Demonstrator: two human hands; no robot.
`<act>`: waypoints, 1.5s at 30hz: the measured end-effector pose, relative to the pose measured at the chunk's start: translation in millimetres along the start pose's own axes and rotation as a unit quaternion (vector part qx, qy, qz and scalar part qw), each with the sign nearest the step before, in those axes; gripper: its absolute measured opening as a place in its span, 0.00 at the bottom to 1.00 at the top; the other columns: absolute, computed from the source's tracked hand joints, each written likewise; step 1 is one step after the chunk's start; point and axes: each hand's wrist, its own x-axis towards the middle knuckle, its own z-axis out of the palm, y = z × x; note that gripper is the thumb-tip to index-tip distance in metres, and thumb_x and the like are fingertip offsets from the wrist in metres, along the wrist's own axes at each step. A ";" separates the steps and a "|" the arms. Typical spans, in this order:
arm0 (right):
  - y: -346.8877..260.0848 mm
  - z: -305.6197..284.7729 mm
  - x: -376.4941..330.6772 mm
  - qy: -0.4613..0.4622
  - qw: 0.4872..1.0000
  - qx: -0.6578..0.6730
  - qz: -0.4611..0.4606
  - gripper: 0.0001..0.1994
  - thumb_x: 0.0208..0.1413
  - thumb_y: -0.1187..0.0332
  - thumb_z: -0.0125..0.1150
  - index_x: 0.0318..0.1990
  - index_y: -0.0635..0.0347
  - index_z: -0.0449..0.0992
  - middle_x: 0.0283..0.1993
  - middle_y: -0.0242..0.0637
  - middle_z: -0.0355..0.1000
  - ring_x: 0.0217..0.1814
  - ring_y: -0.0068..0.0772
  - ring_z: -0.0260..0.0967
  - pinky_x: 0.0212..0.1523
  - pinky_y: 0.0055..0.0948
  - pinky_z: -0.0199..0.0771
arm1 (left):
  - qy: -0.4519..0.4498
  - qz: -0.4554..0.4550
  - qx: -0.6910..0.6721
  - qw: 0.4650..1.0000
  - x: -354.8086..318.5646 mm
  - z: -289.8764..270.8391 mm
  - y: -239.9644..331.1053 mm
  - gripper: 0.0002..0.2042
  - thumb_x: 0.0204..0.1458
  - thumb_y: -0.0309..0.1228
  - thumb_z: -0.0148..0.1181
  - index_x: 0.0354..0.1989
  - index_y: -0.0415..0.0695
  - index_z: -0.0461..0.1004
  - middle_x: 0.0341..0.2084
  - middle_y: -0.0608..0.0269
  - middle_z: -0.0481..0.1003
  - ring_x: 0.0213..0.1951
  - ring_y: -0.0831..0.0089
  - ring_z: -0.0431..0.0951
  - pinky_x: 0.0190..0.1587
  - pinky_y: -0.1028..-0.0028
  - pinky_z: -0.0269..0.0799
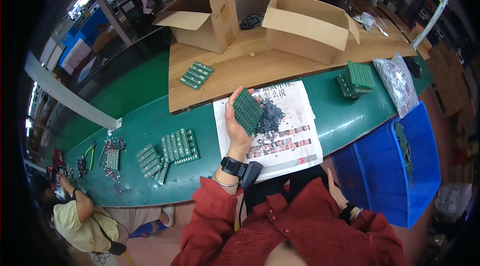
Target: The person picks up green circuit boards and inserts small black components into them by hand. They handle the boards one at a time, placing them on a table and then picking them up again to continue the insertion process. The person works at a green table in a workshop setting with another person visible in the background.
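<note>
My left hand [237, 128] is raised over the green bench and holds a small green circuit board [248, 111] flat in its palm, fingers curled around its edges. Just right of the board lies a pile of small dark grey parts [270, 116] on a sheet of printed paper [290, 136]. My right hand [339, 197] hangs low beside my hip, below the bench edge, close to a blue bin [385, 176]; it appears to hold nothing. Both sleeves are red, and a black watch sits on my left wrist.
Green circuit boards lie at left [179, 147], on the wooden board [196, 75] and stacked at right [357, 79]. Two open cardboard boxes [305, 26] stand at the back. A clear bag of parts [397, 83] lies at right. Another person [82, 216] works at lower left near pliers [90, 153].
</note>
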 end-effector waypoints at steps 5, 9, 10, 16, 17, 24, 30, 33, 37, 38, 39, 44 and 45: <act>20.1 1.9 4.6 0.011 0.999 -0.005 0.053 0.52 0.52 0.53 0.58 0.67 0.45 0.16 0.51 0.68 0.64 0.52 0.62 0.66 0.52 0.41 0.65 | 0.015 0.010 -0.006 1.000 3.3 -0.5 2.3 0.33 0.57 0.57 0.36 0.59 0.41 0.58 0.49 0.50 0.67 0.46 0.61 0.72 0.49 0.59 0.71; -3.8 -6.8 3.7 -0.064 0.991 0.116 -0.027 0.50 0.54 0.58 0.57 0.68 0.42 0.19 0.57 0.63 0.61 0.59 0.57 0.62 0.58 0.39 0.60 | 0.005 -0.006 -0.005 1.000 -0.7 1.8 4.7 0.34 0.56 0.59 0.36 0.59 0.41 0.58 0.50 0.49 0.67 0.47 0.60 0.72 0.49 0.58 0.71; -6.9 -10.1 -1.1 -0.065 0.994 0.090 -0.001 0.49 0.54 0.58 0.57 0.68 0.41 0.19 0.57 0.62 0.61 0.60 0.56 0.61 0.59 0.38 0.59 | 0.000 -0.009 -0.016 1.000 -1.2 1.3 4.8 0.35 0.55 0.60 0.37 0.60 0.41 0.57 0.50 0.48 0.66 0.47 0.59 0.72 0.50 0.58 0.70; 12.5 -14.8 6.4 -0.093 0.989 0.061 -0.101 0.50 0.52 0.60 0.59 0.69 0.41 0.22 0.58 0.54 0.63 0.60 0.52 0.62 0.59 0.37 0.59 | 0.005 -0.054 -0.103 0.993 -2.3 11.0 9.2 0.38 0.53 0.63 0.38 0.60 0.41 0.57 0.51 0.47 0.65 0.47 0.56 0.71 0.51 0.53 0.68; 15.0 -19.8 2.0 -0.084 0.990 0.056 -0.096 0.49 0.52 0.62 0.59 0.69 0.42 0.23 0.58 0.53 0.63 0.60 0.52 0.62 0.60 0.37 0.59 | 0.003 -0.056 -0.100 0.993 -3.9 11.1 7.6 0.38 0.53 0.63 0.38 0.60 0.41 0.57 0.52 0.47 0.65 0.48 0.55 0.71 0.51 0.52 0.68; 49.1 -36.4 -6.0 -0.098 0.976 0.189 -0.044 0.43 0.54 0.73 0.51 0.70 0.44 0.27 0.59 0.47 0.64 0.58 0.36 0.64 0.56 0.31 0.64 | 0.013 -0.061 -0.086 0.994 -1.5 9.7 8.7 0.39 0.52 0.64 0.37 0.61 0.41 0.56 0.52 0.46 0.65 0.49 0.53 0.71 0.52 0.51 0.67; 47.7 -56.3 -32.2 -0.234 0.953 0.183 -0.059 0.43 0.50 0.84 0.46 0.70 0.44 0.33 0.56 0.34 0.61 0.51 0.24 0.64 0.45 0.24 0.68 | 0.036 -0.083 -0.083 0.992 -3.6 13.3 10.6 0.41 0.52 0.65 0.35 0.62 0.40 0.55 0.52 0.45 0.65 0.49 0.53 0.70 0.53 0.50 0.67; 44.9 -57.9 -30.0 -0.192 0.892 0.407 0.028 0.44 0.49 0.86 0.46 0.71 0.47 0.33 0.55 0.31 0.59 0.53 0.23 0.61 0.47 0.22 0.65 | 0.027 -0.081 -0.092 0.992 -3.1 13.9 8.8 0.40 0.52 0.65 0.35 0.62 0.41 0.55 0.52 0.46 0.65 0.49 0.53 0.70 0.53 0.51 0.66; 30.5 -60.3 -24.7 -0.222 0.947 0.227 0.041 0.47 0.45 0.85 0.49 0.70 0.44 0.34 0.55 0.35 0.63 0.52 0.25 0.64 0.48 0.22 0.66 | 0.014 -0.090 -0.096 0.991 -2.7 13.8 7.7 0.41 0.52 0.66 0.35 0.62 0.41 0.55 0.52 0.46 0.65 0.49 0.53 0.70 0.52 0.52 0.67; 19.9 -73.9 -20.5 -0.229 0.957 0.164 0.076 0.47 0.44 0.84 0.51 0.70 0.44 0.34 0.55 0.37 0.67 0.51 0.25 0.66 0.47 0.22 0.68 | 0.013 -0.090 -0.109 0.990 -1.4 12.0 6.6 0.41 0.51 0.66 0.35 0.62 0.41 0.54 0.52 0.45 0.65 0.49 0.53 0.70 0.53 0.52 0.67; 8.7 -89.3 -17.7 -0.167 0.983 0.073 -0.018 0.41 0.44 0.82 0.55 0.69 0.51 0.47 0.46 0.40 0.75 0.42 0.23 0.72 0.41 0.22 0.71 | 0.016 -0.093 -0.101 0.990 -3.2 10.2 7.6 0.41 0.51 0.66 0.36 0.62 0.41 0.54 0.53 0.45 0.65 0.49 0.54 0.70 0.53 0.52 0.67; -130.7 -159.1 -1.7 -0.051 0.972 -0.054 -0.222 0.15 0.48 0.75 0.62 0.46 0.64 0.75 0.31 0.37 0.77 0.30 0.24 0.75 0.34 0.25 0.74 | -0.022 -0.095 -0.037 0.995 -1.5 13.2 3.0 0.42 0.51 0.65 0.36 0.62 0.39 0.54 0.53 0.45 0.64 0.50 0.55 0.70 0.53 0.53 0.67; -160.7 -162.5 13.2 -0.002 0.951 -0.092 -0.295 0.13 0.48 0.75 0.63 0.44 0.64 0.76 0.31 0.37 0.77 0.31 0.25 0.75 0.35 0.24 0.74 | -0.028 -0.088 -0.018 0.996 -1.7 11.9 3.8 0.42 0.52 0.65 0.36 0.62 0.39 0.54 0.53 0.45 0.64 0.50 0.56 0.70 0.53 0.54 0.67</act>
